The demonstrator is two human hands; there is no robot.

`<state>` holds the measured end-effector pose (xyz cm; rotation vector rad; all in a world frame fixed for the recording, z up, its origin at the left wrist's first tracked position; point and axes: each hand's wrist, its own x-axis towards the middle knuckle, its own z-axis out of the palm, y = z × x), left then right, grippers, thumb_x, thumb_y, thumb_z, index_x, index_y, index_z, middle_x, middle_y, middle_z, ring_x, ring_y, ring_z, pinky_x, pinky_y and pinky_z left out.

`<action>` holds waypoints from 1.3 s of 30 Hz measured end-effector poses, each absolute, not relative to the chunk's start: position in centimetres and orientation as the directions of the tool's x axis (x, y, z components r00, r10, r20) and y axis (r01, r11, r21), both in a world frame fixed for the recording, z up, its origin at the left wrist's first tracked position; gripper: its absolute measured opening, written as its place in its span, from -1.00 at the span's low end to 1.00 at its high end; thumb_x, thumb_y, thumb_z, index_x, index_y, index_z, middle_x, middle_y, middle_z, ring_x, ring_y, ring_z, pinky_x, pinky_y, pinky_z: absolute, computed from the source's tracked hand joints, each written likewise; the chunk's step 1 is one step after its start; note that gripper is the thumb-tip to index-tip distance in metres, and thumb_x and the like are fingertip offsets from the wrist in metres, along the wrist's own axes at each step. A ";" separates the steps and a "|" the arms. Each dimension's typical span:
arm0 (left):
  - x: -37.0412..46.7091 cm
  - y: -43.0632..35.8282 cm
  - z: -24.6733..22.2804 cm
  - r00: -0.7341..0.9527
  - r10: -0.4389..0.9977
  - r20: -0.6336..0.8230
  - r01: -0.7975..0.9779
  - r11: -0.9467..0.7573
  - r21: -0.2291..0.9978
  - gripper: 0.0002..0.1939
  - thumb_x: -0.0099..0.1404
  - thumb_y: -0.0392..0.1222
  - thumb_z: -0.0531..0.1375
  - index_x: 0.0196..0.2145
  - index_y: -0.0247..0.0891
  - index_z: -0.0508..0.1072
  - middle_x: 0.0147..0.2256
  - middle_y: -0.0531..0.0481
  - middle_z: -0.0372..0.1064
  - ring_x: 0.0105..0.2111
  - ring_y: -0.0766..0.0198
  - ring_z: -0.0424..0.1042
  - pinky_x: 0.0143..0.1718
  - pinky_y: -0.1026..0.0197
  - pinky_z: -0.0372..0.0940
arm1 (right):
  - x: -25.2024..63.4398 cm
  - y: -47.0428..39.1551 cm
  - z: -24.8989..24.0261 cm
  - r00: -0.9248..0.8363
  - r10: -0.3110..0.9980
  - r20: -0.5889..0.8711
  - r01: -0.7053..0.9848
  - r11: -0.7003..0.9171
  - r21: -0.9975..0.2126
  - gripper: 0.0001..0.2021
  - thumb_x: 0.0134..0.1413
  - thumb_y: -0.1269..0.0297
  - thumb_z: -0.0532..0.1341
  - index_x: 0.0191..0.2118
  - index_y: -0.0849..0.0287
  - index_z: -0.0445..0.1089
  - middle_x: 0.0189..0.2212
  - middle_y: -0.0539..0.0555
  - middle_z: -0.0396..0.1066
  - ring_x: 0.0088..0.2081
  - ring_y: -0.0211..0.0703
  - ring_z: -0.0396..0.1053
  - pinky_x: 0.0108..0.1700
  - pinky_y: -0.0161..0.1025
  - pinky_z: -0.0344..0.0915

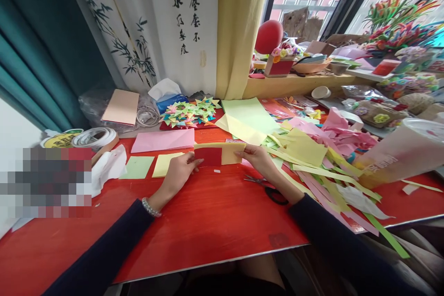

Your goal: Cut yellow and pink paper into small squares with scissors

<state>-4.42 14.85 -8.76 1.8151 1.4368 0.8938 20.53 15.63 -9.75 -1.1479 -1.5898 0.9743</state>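
Note:
Between my two hands a strip of paper (231,154) is held up just over the red table; it shows a yellow part at the right and a dark red part at the left. My left hand (180,169) pinches its left end. Fingers of my right hand (255,157) close on the right end. Below the strip lies a small white scrap (217,171). Scissors with black handles (275,194) rest by my right forearm, which partly covers them. Left of my left hand are a yellow sheet (163,164), a green sheet (138,167) and a pink sheet (164,140).
Cut paper strips (322,171) lie heaped on the right, beside a large pale plastic cup (405,150). Folded paper stars (190,112) are piled at the back. White tape rolls (95,137) and crumpled tissue (109,169) sit at the left. The table's front edge (211,265) is near my lap.

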 end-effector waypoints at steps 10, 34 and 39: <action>-4.6 15.2 -8.8 0.210 0.965 0.156 0.587 -0.252 0.770 -0.75 0.17 0.01 0.13 -0.50 -0.22 0.32 -0.57 0.04 0.40 -0.53 0.26 0.38 -0.43 0.22 0.19 | 20.4 15.2 -9.4 -0.210 0.955 0.211 0.143 0.244 -0.959 -0.72 -0.04 0.20 0.21 -0.17 0.15 0.43 -0.21 0.08 0.46 -0.14 -0.05 0.38 -0.07 -0.09 0.29; -4.6 14.9 -8.5 0.278 0.959 0.061 0.571 -0.216 0.792 -0.74 0.18 -0.01 0.13 -0.53 -0.22 0.29 -0.61 0.07 0.36 -0.59 0.31 0.32 -0.49 0.25 0.17 | 20.7 14.8 -9.6 -0.270 0.943 0.194 0.076 0.222 -0.972 -0.69 -0.03 0.23 0.23 -0.12 0.16 0.36 -0.14 0.10 0.43 -0.12 -0.10 0.37 -0.06 -0.12 0.30; -4.6 14.7 -8.8 0.285 0.952 0.110 0.622 -0.271 0.735 -0.76 0.17 -0.02 0.13 -0.52 -0.22 0.31 -0.60 0.06 0.35 -0.57 0.28 0.33 -0.50 0.24 0.16 | 20.6 14.7 -10.1 -0.317 0.935 0.159 0.020 0.174 -0.984 -0.57 -0.04 0.25 0.24 0.00 0.12 0.24 -0.05 0.10 0.37 -0.09 -0.11 0.35 -0.06 -0.10 0.30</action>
